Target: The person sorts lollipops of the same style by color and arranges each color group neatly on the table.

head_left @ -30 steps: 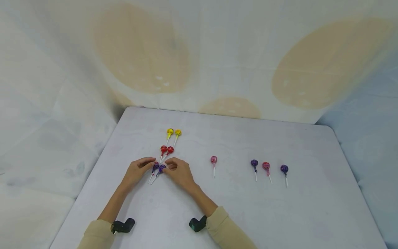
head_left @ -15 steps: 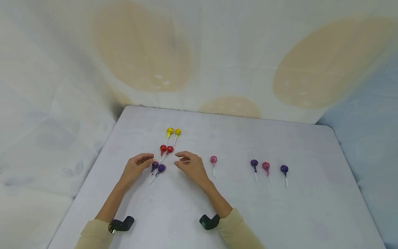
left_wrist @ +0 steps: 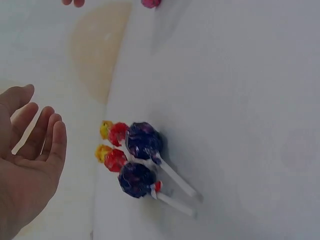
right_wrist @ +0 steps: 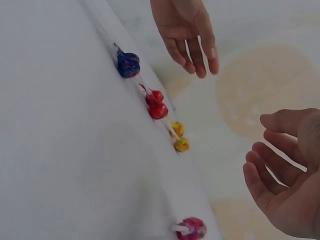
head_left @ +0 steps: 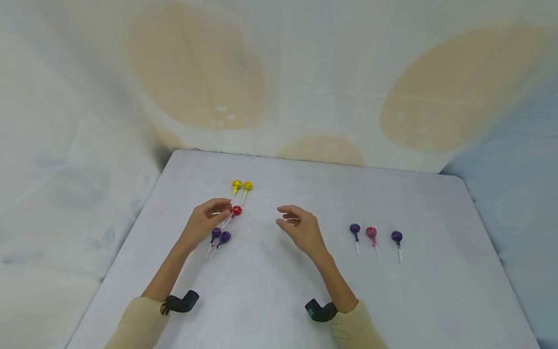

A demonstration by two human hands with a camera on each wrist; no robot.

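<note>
Pairs of lollipops lie in a column on the white table [head_left: 261,291]: yellow [head_left: 236,184], red [head_left: 237,210] and purple [head_left: 224,237]. My left hand [head_left: 225,207] hovers by the red pair with relaxed fingers and holds nothing; the left wrist view shows its palm [left_wrist: 30,150] apart from the purple heads [left_wrist: 144,141]. My right hand [head_left: 281,216] floats empty, fingers loosely curved, right of the column. It hides a pink lollipop in the head view; the right wrist view shows that one [right_wrist: 192,228] on the table below the hand [right_wrist: 285,170].
Three more lollipops lie in a row on the right: purple [head_left: 355,228], pink-red [head_left: 371,232] and purple [head_left: 396,236]. A pale patterned cloth [head_left: 279,87] hangs behind and beside the table. The table's far edge runs just beyond the yellow pair.
Both hands left the purple pair. The left hand rose toward the red pair. The right hand swung right and now covers the pink lollipop in the head view.
</note>
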